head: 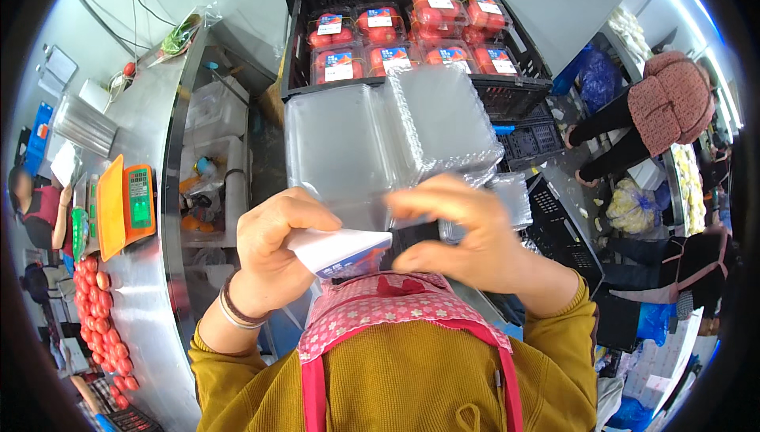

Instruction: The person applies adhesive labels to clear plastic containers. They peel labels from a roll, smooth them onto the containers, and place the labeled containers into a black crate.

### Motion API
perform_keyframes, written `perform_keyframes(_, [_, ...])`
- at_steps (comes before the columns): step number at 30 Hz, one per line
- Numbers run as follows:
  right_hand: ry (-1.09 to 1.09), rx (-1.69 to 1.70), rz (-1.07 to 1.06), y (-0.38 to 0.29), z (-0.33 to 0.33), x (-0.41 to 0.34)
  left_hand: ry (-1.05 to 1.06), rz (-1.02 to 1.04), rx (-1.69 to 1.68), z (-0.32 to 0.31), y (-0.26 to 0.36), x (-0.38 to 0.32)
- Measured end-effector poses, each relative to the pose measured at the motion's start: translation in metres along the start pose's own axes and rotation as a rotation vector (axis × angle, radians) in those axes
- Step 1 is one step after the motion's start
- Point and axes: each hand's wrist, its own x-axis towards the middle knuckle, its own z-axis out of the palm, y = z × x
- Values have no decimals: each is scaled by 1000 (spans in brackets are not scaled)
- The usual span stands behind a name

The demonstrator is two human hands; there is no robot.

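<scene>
My left hand (279, 245) holds a stack of printed labels (350, 252), white on top with a blue and red face below. Fingers apart and slightly blurred, my right hand (463, 233) hovers just right of the labels with nothing visible in it. Beyond my hands stand stacks of clear plastic clamshell containers, a smoother one (335, 141) on the left and a crinkled-edge one (439, 117) on the right. Behind them a black plastic crate (415, 79) holds several clear boxes of tomatoes (380, 25) bearing red, blue and white labels.
On the left runs a steel counter (145, 254) with an orange scale (139, 197), a metal pot (86, 123) and loose tomatoes (101, 313). Black crates (555, 218) lie at the right. People are at both sides, one in a pink textured top (671, 102). A bag (632, 206) sits on the floor.
</scene>
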Motion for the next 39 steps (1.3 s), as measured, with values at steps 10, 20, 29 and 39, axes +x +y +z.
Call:
perform_keyframes(10, [272, 147, -253, -39, 31, 53, 193, -328, -30, -57, -61, -52])
perform_keyframes(20, [-184, 39, 277, -13, 96, 89, 199, -156, -226, -76, -66, -42])
perform_keyframes(29, [84, -172, -107, -32, 83, 91, 80, -227, -60, -83, -95, -42])
perform_keyframes(39, [62, 43, 656, 33, 31, 132, 77, -400, -307, -77, -119, -59])
